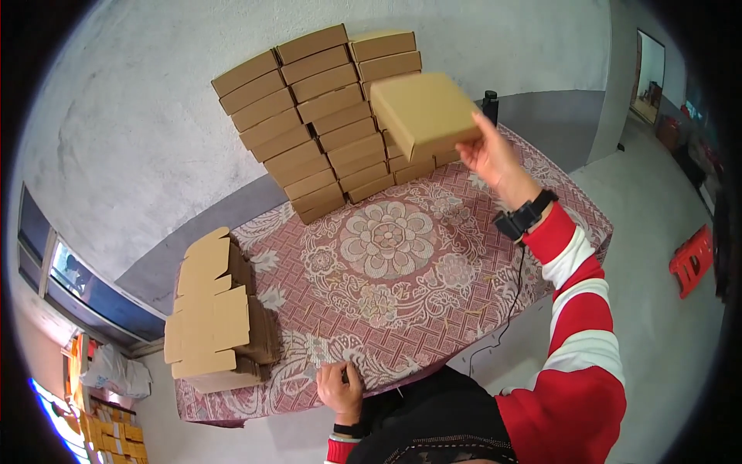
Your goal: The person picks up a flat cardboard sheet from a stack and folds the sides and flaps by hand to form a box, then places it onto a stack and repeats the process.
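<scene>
My right hand grips a closed brown cardboard box by its right corner, thumb on top and fingers below. The box is held up in front of the right part of the stacked boxes; whether it touches them I cannot tell. These closed boxes stand in several columns against the wall. My left hand rests at the table's front edge with its fingers curled in, and nothing shows in it. To its left lies a pile of flat, unfolded cardboard blanks with cut flaps.
A red and white patterned cloth covers the table. A dark upright object stands at its far right corner. A cable runs from my right wrist strap over the front edge. A red plastic item is on the floor at right.
</scene>
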A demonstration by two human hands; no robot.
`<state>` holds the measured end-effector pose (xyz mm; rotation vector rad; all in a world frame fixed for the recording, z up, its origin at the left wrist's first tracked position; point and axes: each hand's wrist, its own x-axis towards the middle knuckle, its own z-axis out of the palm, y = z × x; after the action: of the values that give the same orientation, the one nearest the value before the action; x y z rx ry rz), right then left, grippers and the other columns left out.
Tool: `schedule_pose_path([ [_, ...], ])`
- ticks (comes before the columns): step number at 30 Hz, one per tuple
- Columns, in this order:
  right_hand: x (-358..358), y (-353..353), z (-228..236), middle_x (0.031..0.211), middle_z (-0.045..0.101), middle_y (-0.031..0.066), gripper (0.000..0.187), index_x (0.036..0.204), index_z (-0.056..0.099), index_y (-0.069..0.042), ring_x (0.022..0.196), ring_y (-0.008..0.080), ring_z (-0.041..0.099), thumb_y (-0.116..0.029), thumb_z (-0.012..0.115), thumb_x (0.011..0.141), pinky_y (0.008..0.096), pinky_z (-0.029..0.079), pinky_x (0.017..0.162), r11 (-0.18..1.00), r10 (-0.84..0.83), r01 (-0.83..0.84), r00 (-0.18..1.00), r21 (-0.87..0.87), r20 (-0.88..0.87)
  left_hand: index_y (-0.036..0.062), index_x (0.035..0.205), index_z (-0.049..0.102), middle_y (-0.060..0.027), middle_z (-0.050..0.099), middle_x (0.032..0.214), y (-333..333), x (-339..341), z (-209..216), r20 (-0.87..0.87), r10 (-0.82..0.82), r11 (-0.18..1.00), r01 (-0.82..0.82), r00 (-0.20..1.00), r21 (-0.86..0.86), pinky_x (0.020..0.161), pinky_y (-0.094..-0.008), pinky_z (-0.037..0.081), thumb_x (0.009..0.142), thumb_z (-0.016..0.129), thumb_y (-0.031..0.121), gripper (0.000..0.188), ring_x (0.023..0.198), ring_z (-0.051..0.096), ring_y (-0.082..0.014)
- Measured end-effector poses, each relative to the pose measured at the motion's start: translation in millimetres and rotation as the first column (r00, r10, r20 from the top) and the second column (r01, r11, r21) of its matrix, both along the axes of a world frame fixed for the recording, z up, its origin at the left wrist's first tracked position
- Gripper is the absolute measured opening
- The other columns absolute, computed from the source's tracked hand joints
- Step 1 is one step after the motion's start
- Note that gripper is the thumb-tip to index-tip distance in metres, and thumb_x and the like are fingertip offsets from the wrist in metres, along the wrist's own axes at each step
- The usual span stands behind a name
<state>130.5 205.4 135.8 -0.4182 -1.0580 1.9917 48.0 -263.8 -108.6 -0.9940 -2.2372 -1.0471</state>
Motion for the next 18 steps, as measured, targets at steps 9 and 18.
schedule_pose_path([
  [9, -68.4, 102.7, 144.4, 0.103, 0.066, 0.0152, 0.052, 0.12, 0.054, -0.002, 0.083, 0.0226, 0.068, -0.047, 0.061, 0.094, 0.0324, 0.057, 0.07, 0.891, -0.319, 0.341, 0.94, 0.3, -0.122, 0.0078, 0.077, 0.063, -0.0073, 0.062, 0.077, 1.0, 5.5, 4.5, -0.015, 0.02, 1.0, -0.02, 1.0, 0.002, 0.067, -0.0401, 0.045, 0.076, 0.069, 0.002, 0.008, 0.071, 0.057, -0.0301],
  [18, -174.5, 162.8, 201.3, 0.133, 0.053, 0.0216, 0.069, 0.136, 0.045, 0.001, 0.117, 0.0292, 0.056, -0.054, 0.054, 0.095, 0.0416, 0.05, 0.091, 0.79, -0.452, 0.408, 0.892, 0.459, -0.015, 0.0089, 0.075, 0.063, -0.0057, 0.063, 0.075, 9.2, 11.6, 12.5, 0.0, 0.075, 0.997, -0.075, 0.997, 0.0, 0.065, -0.0384, 0.044, 0.073, 0.07, 0.003, 0.009, 0.068, 0.057, -0.0289],
])
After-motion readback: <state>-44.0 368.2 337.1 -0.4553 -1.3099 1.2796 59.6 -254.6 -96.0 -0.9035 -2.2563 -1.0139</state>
